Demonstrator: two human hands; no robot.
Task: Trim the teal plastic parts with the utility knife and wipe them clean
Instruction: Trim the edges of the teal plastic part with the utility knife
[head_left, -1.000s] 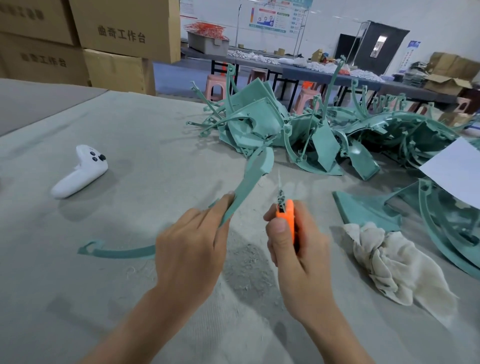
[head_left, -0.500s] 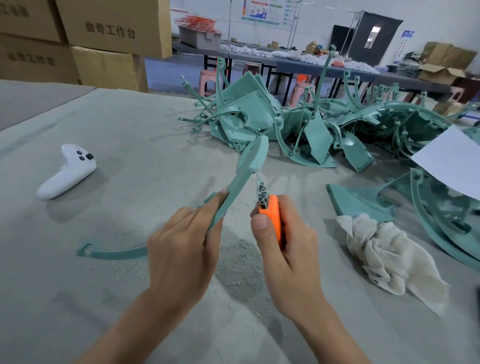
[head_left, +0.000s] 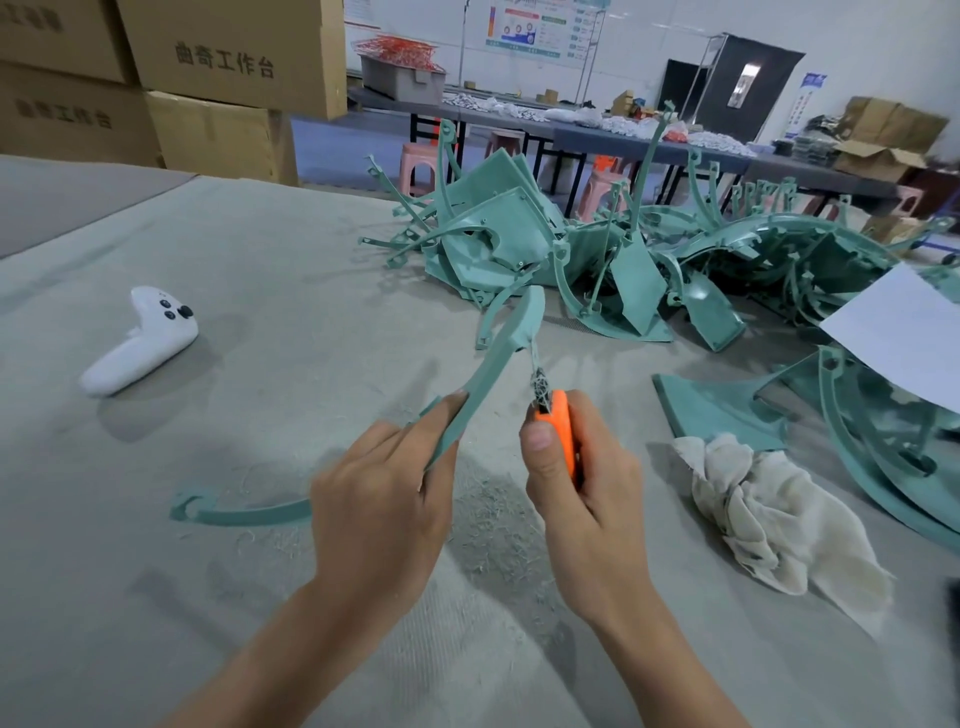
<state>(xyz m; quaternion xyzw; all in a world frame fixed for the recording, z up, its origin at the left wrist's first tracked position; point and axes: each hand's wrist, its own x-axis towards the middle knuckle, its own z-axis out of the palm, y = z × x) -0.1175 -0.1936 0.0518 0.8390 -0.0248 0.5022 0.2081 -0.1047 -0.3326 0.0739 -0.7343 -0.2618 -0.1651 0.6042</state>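
Note:
My left hand (head_left: 382, 499) grips a long curved teal plastic part (head_left: 498, 358) near its middle. The part's broad end tilts up and away, and its thin hooked tail trails left onto the cloth-covered table. My right hand (head_left: 582, 499) grips an orange utility knife (head_left: 560, 431), blade pointing up. The blade tip touches the lower edge of the part's broad end. A crumpled off-white rag (head_left: 769, 514) lies on the table just right of my right hand.
A big heap of teal plastic parts (head_left: 613, 260) fills the far middle and right of the grey table (head_left: 260, 291). A white controller (head_left: 143, 340) lies at the left. A white sheet (head_left: 904, 332) rests on the parts at right. Cardboard boxes (head_left: 208, 78) stand behind, at the left. Shavings lie under my hands.
My right hand has brought the knife up and left until the blade meets the edge of the part's broad end. My left hand keeps its grip on the part.

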